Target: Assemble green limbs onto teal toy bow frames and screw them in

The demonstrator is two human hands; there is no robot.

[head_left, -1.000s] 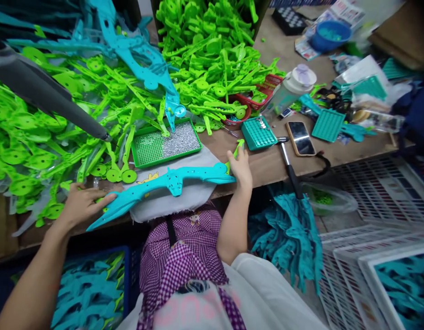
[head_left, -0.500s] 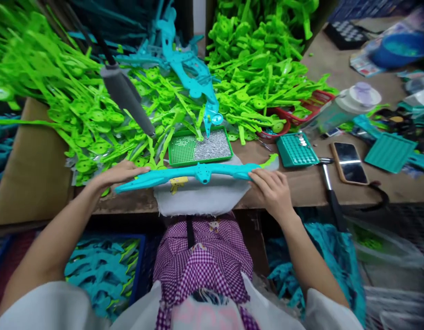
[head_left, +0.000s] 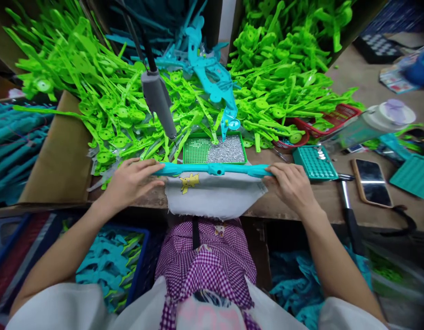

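A long turquoise plastic part (head_left: 217, 169) lies level across the front of the bench, its narrow edge towards me. My left hand (head_left: 136, 181) is closed on its left end, thumb below and fingers above. The other end sits in the closed fingers of my right hand (head_left: 292, 185). Under the part is a white cloth (head_left: 212, 197) with a yellow cartoon figure. Just behind stands a green tray (head_left: 194, 152), partly filled with small silvery pieces. Above it a turquoise frame-like part (head_left: 212, 82) leans on the lime-green pile.
A grey electric screwdriver (head_left: 159, 101) hangs at the left. Lime-green plastic parts (head_left: 122, 114) are heaped across the back. To the right are a teal tray (head_left: 315, 167), a hammer (head_left: 345, 197), a phone (head_left: 372, 181), a red basket (head_left: 342, 117) and a clear bottle (head_left: 366, 123).
The turquoise part has been rolled and levelled, now showing its narrow edge. My left hand has changed its hold, with more of the hand showing. The scene has shifted rightwards in view.
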